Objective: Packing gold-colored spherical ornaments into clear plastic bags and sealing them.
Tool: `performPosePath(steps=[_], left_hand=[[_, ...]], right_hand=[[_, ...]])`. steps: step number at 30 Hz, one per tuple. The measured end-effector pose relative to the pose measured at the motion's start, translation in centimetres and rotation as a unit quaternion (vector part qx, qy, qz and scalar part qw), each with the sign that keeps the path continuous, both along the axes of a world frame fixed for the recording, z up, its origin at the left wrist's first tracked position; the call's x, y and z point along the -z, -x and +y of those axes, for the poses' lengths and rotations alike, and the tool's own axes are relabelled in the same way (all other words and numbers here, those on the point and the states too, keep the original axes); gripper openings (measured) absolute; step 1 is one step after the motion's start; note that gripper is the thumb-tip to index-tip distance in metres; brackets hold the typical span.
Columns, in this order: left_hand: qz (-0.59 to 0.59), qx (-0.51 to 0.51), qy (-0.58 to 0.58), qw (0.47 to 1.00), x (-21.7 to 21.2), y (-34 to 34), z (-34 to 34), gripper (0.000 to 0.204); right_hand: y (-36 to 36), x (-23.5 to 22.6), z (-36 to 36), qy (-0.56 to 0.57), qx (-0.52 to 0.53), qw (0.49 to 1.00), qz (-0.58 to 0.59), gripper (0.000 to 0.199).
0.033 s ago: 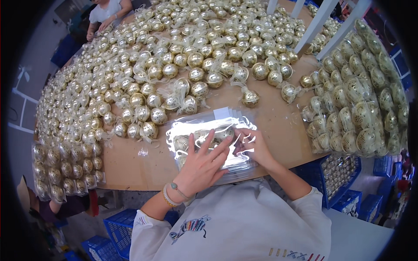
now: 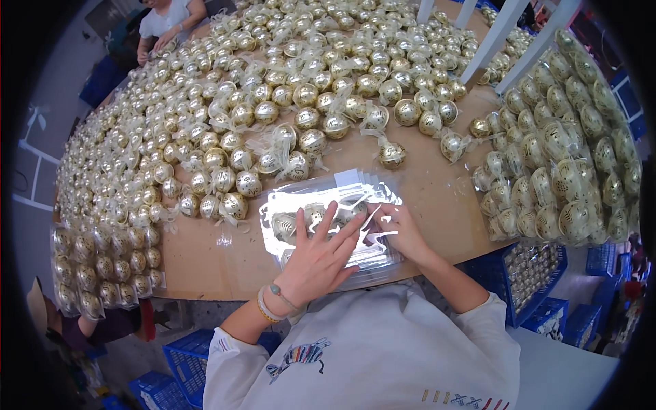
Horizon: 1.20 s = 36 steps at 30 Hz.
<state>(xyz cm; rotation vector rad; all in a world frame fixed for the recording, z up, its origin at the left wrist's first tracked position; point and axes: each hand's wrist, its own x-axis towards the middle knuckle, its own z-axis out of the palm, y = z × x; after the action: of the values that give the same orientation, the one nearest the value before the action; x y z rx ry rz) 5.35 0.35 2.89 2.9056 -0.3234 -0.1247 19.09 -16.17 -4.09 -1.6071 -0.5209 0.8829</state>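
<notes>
head view showed the wide brown wooden table (image 2: pixel 424 205) almost covered by a heap of gold openwork ball ornaments with cream ribbon bows (image 2: pixel 287 96), with bagged stacks of the same balls (image 2: pixel 560 157) to my right. just before me lay the stack of clear glossy plastic bags (image 2: pixel 328 212), a few gold balls inside the top one. i judged the slick film could slide off the table's near edge, or the balls roll out of the open mouth, if i pressed unevenly. my left hand (image 2: pixel 318 263) lay flat, fingers spread wide, pinning the bags. my right hand (image 2: pixel 403 229) was narrowly pinched on the top bag's film.
</notes>
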Motion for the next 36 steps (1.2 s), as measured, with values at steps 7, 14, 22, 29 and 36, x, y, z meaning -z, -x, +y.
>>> performPosePath(steps=[7,14,22,29,36], left_hand=[[-0.041,-0.01,0.026,0.999,0.9,0.8,-0.1,0.05],[-0.042,-0.009,0.051,0.998,0.9,0.5,-0.2,0.048],[-0.068,-0.012,0.057,0.996,1.5,0.9,0.4,0.076],[-0.082,-0.08,0.065,0.991,0.6,0.1,-0.3,0.078],[-0.076,-0.064,0.077,0.992,0.1,-1.5,1.2,0.092]], right_hand=[[-11.9,-5.1,-0.2,0.192,0.137,0.891,-0.388,0.044],[-17.4,-3.6,2.5,0.315,0.069,0.716,-0.619,0.046],[-3.7,-2.8,-7.0,0.072,0.071,0.946,-0.309,0.058],[-2.6,-1.1,-5.2,-0.135,-0.129,0.979,0.076,0.043],[-2.1,-0.9,-2.5,-0.103,-0.145,0.978,-0.109,0.03]])
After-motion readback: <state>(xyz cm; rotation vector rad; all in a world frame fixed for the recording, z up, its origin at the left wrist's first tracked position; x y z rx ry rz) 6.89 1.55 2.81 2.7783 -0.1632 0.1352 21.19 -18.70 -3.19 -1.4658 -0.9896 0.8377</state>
